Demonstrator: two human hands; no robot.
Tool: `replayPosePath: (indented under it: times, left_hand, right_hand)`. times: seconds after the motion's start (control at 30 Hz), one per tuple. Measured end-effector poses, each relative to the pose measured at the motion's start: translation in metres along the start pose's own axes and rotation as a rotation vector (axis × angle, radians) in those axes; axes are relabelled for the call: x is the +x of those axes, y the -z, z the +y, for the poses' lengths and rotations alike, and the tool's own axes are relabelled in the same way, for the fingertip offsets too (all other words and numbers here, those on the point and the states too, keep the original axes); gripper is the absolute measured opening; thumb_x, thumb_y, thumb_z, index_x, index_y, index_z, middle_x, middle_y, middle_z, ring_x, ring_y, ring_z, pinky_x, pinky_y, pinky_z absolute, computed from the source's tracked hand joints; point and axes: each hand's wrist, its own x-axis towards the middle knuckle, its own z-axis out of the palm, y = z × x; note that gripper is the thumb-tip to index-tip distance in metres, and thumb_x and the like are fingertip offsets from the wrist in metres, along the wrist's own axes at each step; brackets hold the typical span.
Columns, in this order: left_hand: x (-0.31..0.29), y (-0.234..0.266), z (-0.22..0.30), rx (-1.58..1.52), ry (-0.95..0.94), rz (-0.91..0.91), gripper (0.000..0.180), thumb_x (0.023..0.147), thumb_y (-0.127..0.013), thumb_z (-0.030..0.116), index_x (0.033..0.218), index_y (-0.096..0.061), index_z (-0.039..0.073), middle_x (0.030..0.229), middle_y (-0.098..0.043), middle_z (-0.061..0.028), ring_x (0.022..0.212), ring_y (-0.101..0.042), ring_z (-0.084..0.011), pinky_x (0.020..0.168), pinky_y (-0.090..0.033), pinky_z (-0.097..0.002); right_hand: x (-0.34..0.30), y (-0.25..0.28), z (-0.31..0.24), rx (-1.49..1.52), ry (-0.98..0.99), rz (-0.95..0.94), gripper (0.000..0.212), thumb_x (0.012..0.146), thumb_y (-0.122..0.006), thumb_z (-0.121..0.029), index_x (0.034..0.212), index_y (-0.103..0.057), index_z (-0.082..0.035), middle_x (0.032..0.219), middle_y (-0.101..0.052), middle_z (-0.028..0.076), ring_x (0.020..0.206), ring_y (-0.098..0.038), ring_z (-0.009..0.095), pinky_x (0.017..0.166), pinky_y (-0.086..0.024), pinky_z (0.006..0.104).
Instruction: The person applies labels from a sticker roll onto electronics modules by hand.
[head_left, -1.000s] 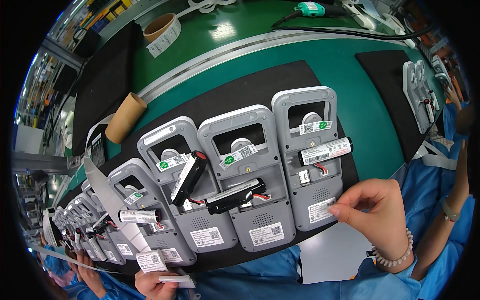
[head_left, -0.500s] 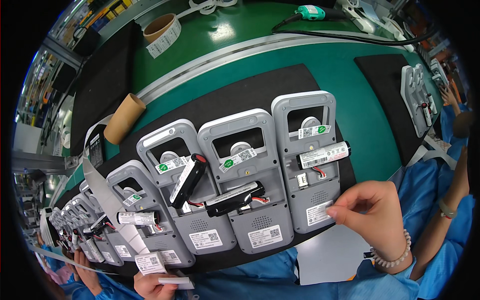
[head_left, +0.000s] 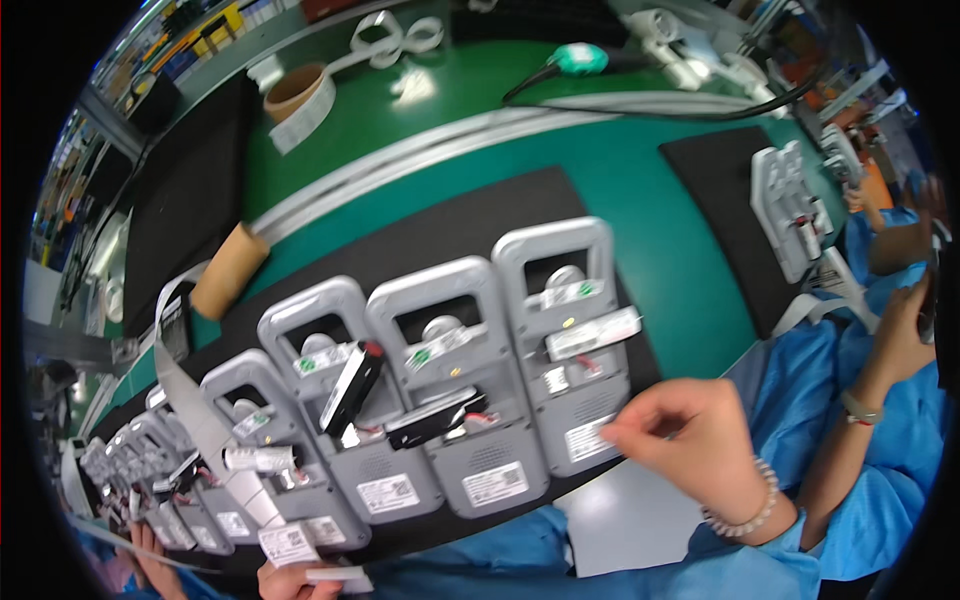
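Observation:
My right hand (head_left: pixel 690 440), wearing a beaded bracelet, has thumb and forefinger pinched at the right edge of a white label (head_left: pixel 590 437). That label lies on the lower back of the rightmost grey handheld device (head_left: pixel 590 395); anything between the fingertips is hidden. At the lower edge my left hand (head_left: pixel 298 582) is closed on a label strip (head_left: pixel 285 543), with a white folded piece beside the fingers. The strip trails up over the devices. Beside the rightmost device, a second grey device (head_left: pixel 500 440) bears a label and a black wired battery (head_left: pixel 437 418).
Several more devices form a row toward the left on black foam (head_left: pixel 450 215). A cardboard tube (head_left: pixel 230 270) and a tape roll (head_left: pixel 297 95) stand farther back. A teal-handled tool (head_left: pixel 580 60) lies at the back. Co-workers' hands show at both sides.
The whole view has shifted, so the devices sit lower and farther left, and the picture is blurrier. My right fingertips remain at the rightmost label; my left hand still holds the strip.

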Motion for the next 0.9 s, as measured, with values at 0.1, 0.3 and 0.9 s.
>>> replayPosePath:
  times: [0.1,0.3,0.9]
  left_hand:
    - [-0.004,0.020,-0.055,0.006,-0.216,-0.114,0.027,0.069,-0.075,0.030,0.062,-0.065,0.006,0.055,-0.060,-0.0051,0.045,-0.056,-0.0158,0.045,-0.041,-0.0264]
    - [0.001,0.000,-0.048,-0.155,-0.394,0.009,0.016,0.075,-0.069,0.019,0.073,-0.065,0.004,0.065,-0.060,-0.0101,0.053,-0.057,-0.0211,0.052,-0.045,-0.0298]
    - [0.018,0.007,0.011,-0.269,-0.172,-0.170,0.014,0.072,-0.076,0.010,0.081,-0.068,0.002,0.069,-0.067,-0.0087,0.060,-0.066,-0.0190,0.054,-0.050,-0.0256]
  right_hand:
    - [0.006,-0.001,0.003,-0.128,0.075,-0.004,0.012,0.074,-0.072,-0.012,0.073,-0.066,-0.001,0.064,-0.065,0.007,0.057,-0.062,0.012,0.053,-0.049,0.0250]
    - [0.002,-0.015,0.004,-0.363,0.210,0.021,0.019,0.074,-0.073,-0.022,0.072,-0.064,-0.005,0.061,-0.061,0.004,0.055,-0.059,0.015,0.051,-0.045,0.0265]
    - [-0.001,-0.017,-0.010,-0.506,0.156,0.183,0.032,0.059,-0.084,-0.013,0.064,-0.055,-0.001,0.055,-0.049,0.000,0.051,-0.045,0.007,0.047,-0.038,0.0225]
